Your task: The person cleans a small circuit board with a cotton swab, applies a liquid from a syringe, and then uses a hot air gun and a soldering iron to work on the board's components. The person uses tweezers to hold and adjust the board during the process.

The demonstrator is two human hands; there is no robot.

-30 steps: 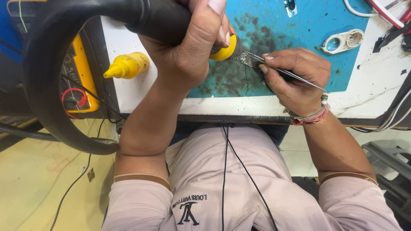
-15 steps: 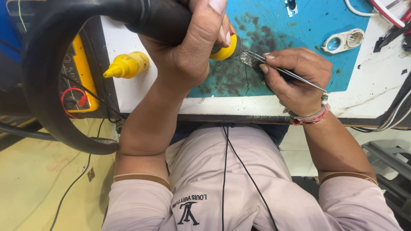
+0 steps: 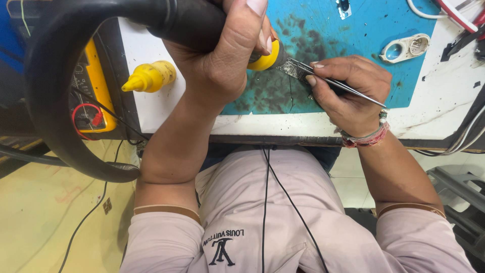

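Note:
My left hand (image 3: 225, 55) grips the black handle of a hot-air tool (image 3: 182, 20) with a yellow collar (image 3: 267, 58); its nozzle points at a small circuit board (image 3: 294, 68) on the blue work mat (image 3: 364, 35). A thick black hose (image 3: 48, 91) loops from the handle down to the left. My right hand (image 3: 346, 91) holds thin metal tweezers (image 3: 353, 90), whose tips rest on the small board right next to the nozzle. Dark stains cover the mat under the board.
A yellow squeeze bottle (image 3: 149, 77) lies on the white bench top (image 3: 166, 111) at left. A yellow multimeter (image 3: 91, 86) with red and black leads sits further left. A white oval part (image 3: 406, 48) rests on the mat's right edge, with cables (image 3: 454, 15) beyond.

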